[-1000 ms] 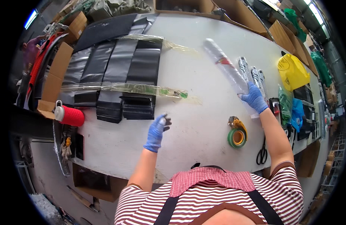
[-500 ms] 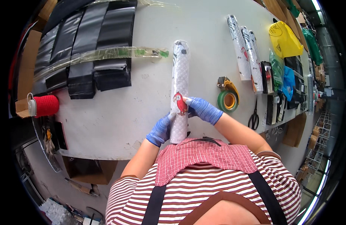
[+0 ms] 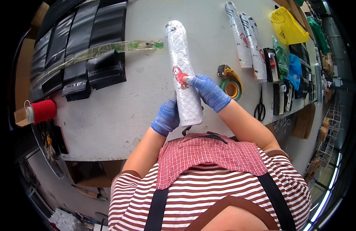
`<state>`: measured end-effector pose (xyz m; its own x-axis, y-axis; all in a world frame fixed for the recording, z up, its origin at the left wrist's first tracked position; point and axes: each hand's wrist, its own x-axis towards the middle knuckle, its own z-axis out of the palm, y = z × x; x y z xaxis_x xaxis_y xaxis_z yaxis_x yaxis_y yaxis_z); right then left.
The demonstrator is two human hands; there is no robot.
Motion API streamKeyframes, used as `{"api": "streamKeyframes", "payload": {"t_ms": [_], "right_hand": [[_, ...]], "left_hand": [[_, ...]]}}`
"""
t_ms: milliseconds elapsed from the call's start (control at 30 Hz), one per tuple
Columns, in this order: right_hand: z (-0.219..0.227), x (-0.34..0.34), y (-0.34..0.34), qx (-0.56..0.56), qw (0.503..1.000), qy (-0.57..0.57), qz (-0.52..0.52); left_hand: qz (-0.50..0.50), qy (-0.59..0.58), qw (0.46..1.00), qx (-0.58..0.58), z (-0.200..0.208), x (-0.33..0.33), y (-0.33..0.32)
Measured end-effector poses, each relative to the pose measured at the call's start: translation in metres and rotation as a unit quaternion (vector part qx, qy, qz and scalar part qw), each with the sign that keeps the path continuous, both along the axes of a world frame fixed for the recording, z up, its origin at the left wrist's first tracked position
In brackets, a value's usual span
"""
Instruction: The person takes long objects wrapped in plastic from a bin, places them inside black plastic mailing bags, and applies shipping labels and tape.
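Between my hands is a white roll (image 3: 190, 104) in shiny clear wrap, with a round-dot pattern and a red parrot print. Its far end leans a little to the left, and its near end is just in front of my apron. My left hand (image 3: 167, 116), in a blue knit glove, grips its left side low down, with the fingertips hidden behind it. On the other side, my gloved right hand (image 3: 210, 90) holds the roll, its bare thumb tip on the front by the parrot and the other fingers mostly behind.
Black plastic bags (image 3: 75, 54) lie in stacks at left under a clear strip. A red twine spool (image 3: 44, 111) stands at the table's left edge. To the right are a tape dispenser (image 3: 230, 86), scissors (image 3: 259, 110), several similar rolls (image 3: 239, 42) and a yellow bag (image 3: 287, 25).
The roll has tilted, its near end swinging right and its far end left, and looks larger, closer to the camera. Both hands have kept hold of it. The whole view has shifted slightly.
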<state>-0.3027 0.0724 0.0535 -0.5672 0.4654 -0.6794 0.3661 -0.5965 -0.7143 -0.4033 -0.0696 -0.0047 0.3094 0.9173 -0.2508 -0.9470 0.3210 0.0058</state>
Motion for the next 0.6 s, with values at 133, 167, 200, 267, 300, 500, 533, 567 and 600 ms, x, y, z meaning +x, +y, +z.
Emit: {"api": "streamKeyframes", "payload": {"t_ms": [133,167,200,267,300,500,533,567,600], "right_hand": [[0.017,-0.006,-0.002,0.053,0.996,0.053,0.041],[0.003,0.008,0.005,0.067,0.996,0.05,0.039],[-0.004,0.017,0.012,0.11,0.992,0.029,0.05],[-0.002,0.027,0.011,0.137,0.99,-0.003,0.016],[-0.009,0.036,0.013,0.247,0.963,-0.083,0.068],[-0.043,0.045,-0.026,0.528,0.796,-0.244,0.168],[-0.04,0.039,-0.029,0.528,0.792,-0.261,0.16],[-0.043,0.042,-0.029,0.542,0.784,-0.26,0.156],[-0.048,0.045,-0.027,0.542,0.785,-0.261,0.15]], "left_hand": [[-0.051,0.162,0.976,-0.14,-0.011,-0.005,0.002],[-0.082,0.359,0.927,-0.066,0.012,-0.029,0.004],[-0.109,0.536,0.837,0.006,0.023,-0.051,0.002],[0.073,0.771,0.631,0.042,0.036,-0.116,0.006],[0.185,0.824,0.532,0.066,0.062,-0.154,0.013],[0.121,0.968,0.218,0.037,0.06,-0.337,0.034],[-0.023,0.983,0.176,0.056,0.046,-0.348,0.033],[-0.077,0.978,0.185,0.059,0.04,-0.344,0.03],[-0.132,0.97,0.193,0.065,0.035,-0.335,0.024]]}}
